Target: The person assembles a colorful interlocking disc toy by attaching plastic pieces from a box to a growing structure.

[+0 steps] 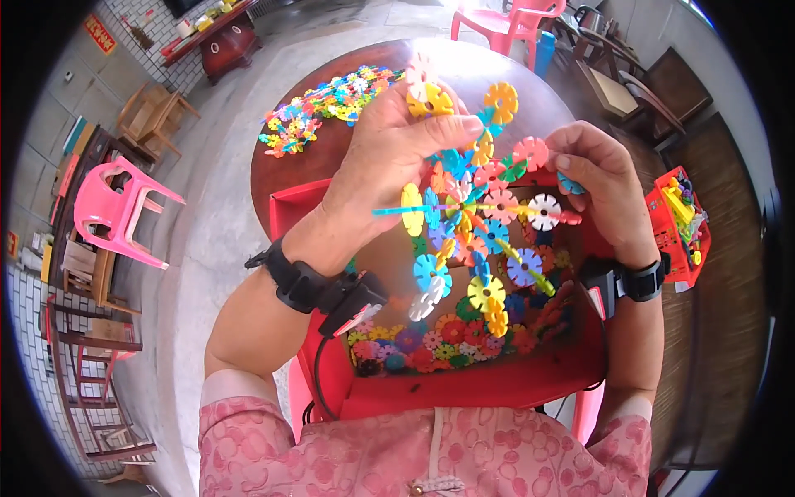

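My left hand [383, 142] is closed on a many-armed build of interlocking snowflake discs [462, 209], thumb and fingers pinching it near its upper arm. Its notched plastic discs are white, yellow, blue, pink, green and orange, joined edge to edge into arms that radiate from a centre. Beside the pink disc at the right, my right hand [603, 170] pinches a single blue disc [570, 185], partly hidden by the fingers. Beneath the build, an open red box [385, 396] holds loose snowflake discs [451, 338], mostly along its near side.
Behind the box stands a round brown table [530, 91], with a mass of colourful snowflake discs [352, 93] on its far left. A red basket of toys [679, 224] is at the right. Pink plastic chairs [124, 203] and wooden furniture stand around. Straps with dark devices circle both wrists.
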Demonstrator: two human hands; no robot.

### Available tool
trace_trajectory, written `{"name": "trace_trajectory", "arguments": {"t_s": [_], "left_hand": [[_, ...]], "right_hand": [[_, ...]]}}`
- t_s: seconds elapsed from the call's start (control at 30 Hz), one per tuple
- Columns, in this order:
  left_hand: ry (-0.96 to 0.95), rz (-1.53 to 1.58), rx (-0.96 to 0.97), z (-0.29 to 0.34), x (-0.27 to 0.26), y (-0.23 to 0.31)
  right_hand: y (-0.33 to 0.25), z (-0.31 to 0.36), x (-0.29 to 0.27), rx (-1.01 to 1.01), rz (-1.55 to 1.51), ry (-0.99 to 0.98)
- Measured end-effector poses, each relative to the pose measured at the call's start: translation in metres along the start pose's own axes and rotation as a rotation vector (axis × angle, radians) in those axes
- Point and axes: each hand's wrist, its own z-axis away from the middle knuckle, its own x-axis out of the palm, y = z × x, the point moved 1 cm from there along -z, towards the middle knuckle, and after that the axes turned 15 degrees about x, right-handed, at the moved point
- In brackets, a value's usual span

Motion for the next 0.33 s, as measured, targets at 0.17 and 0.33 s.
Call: {"name": "trace_trajectory", "arguments": {"t_s": [0.17, 0.33], "left_hand": [[0.097, 0.163, 0.066, -0.003, -0.007, 0.01], [0.086, 0.224, 0.118, -0.004, -0.009, 0.014]], "right_hand": [[0.007, 0.008, -0.012, 0.012, -0.041, 0.003], [0.026, 0.01, -0.009, 0.151, 0.048, -0.187]]}}
